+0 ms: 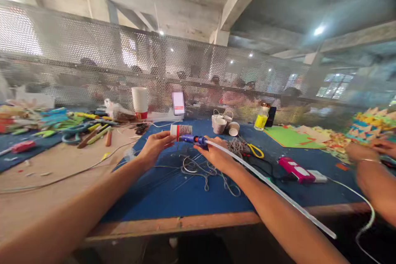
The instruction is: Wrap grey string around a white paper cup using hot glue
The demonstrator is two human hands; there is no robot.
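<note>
Blur is hiding the fine detail, but the left hand point(154, 145) is pinching a small twine-wrapped paper cup point(181, 130) above the blue table mat point(173, 198) while the right hand point(215, 156) is gripping a blue glue gun point(194, 139).

Both bare forearms reach forward from the bottom edge and converge toward centre. Left arm runs in from the lower left, elbow out of view, wrist slightly bent; left hand point(154, 145) sits back-up, fingers curled closed in a grip with the thumb on the near side. Right arm comes in from the lower right, wrist straight; right hand point(216, 156) is knuckles-up, fingers wrapped closed. The two hands sit near each other, not touching.
</note>
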